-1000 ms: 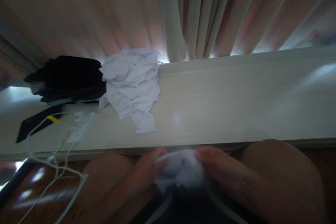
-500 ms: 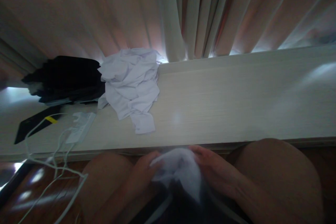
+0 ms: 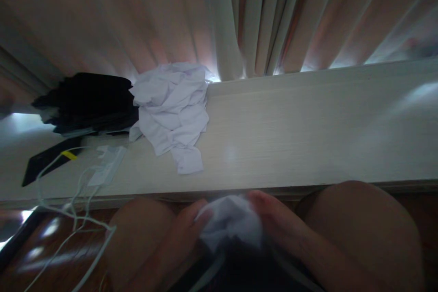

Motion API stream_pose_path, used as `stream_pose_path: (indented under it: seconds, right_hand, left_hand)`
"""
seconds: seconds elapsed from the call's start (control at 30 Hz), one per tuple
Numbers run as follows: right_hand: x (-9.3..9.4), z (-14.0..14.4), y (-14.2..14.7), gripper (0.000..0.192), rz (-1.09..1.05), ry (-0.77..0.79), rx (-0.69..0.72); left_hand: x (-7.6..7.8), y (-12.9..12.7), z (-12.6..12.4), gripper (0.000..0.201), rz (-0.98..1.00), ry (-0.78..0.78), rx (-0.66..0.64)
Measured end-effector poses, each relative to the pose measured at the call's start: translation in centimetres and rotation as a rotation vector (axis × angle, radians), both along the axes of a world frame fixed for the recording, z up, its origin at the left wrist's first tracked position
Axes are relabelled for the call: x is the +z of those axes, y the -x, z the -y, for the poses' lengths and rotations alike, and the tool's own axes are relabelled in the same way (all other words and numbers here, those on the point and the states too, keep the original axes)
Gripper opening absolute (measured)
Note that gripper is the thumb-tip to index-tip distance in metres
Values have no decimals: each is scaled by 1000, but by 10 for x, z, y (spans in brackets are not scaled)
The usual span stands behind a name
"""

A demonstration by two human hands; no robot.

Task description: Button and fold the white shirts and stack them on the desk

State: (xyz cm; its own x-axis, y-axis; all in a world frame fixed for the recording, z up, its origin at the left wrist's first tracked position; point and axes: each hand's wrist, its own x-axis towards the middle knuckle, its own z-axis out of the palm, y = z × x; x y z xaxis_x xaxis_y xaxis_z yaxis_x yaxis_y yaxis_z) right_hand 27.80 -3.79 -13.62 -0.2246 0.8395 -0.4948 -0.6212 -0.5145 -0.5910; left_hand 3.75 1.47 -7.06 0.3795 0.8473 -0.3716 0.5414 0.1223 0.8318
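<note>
Between my knees, in front of the table edge, a bunched white cloth [image 3: 230, 220] is held low over my lap. My left hand [image 3: 195, 220] is closed on its left side, the thumb lying over the fabric. On the opposite side my right hand [image 3: 268, 212] grips the cloth, somewhat blurred. What sort of garment or cloth it is cannot be made out, and its lower part merges with dark clothing. Farther off, a crumpled white shirt-like garment [image 3: 171, 105] lies on the table, one cuff pointing toward me.
A stack of folded black clothes [image 3: 92, 102] sits left of the white garment. Nearer are a flat black object [image 3: 43, 166] with a yellow strip and a white power strip [image 3: 107, 164], whose cables hang over the edge of the white table [image 3: 290, 132]. Pleated curtains [image 3: 178, 13] hang behind.
Both hands keep hold of the white cloth. Its lower right part, which hung down before, is now gathered up more, and my right hand has shifted slightly.
</note>
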Motion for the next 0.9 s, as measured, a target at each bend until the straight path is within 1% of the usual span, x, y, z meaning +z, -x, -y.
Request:
stream_pose_path:
  seconds: [0.1, 0.23, 0.37, 0.5, 0.57, 0.67, 0.73, 0.8, 0.87, 0.9]
  right_hand:
    - [-10, 0, -3, 21, -5, 21, -36]
    - [-14, 2, -4, 17, -30, 26, 11]
    - [-9, 4, 0, 21, 51, 0, 91]
    - [1, 5, 3, 35, 139, -14, 135]
    - [6, 6, 2, 39, 155, -35, 191]
    - [9, 8, 1, 44, 162, -54, 315]
    - [6, 10, 1, 43, 290, -112, 404]
    - [1, 11, 3, 47, 525, -213, 448]
    - [-3, 11, 8, 56, 754, -286, 422]
    - [-4, 11, 10, 55, 849, -297, 384]
  left_hand:
    - [-2, 0, 0, 37, -2, -4, -1]
    - [-6, 1, -1, 39, 1, -3, -2]
    - [-7, 1, -1, 39, -4, 9, 0]
    - [-8, 1, -3, 38, -18, 25, -15]
    - [-10, 1, -5, 38, -28, 28, -27]
    - [-15, 1, -7, 37, -37, 33, -60]
    - [-18, -1, -7, 38, -40, 40, -84]
    - [-19, -2, -6, 39, -40, 50, -101]
    - [-18, -5, -3, 40, -40, 58, -110]
    - [-17, -6, -2, 40, -41, 60, -113]
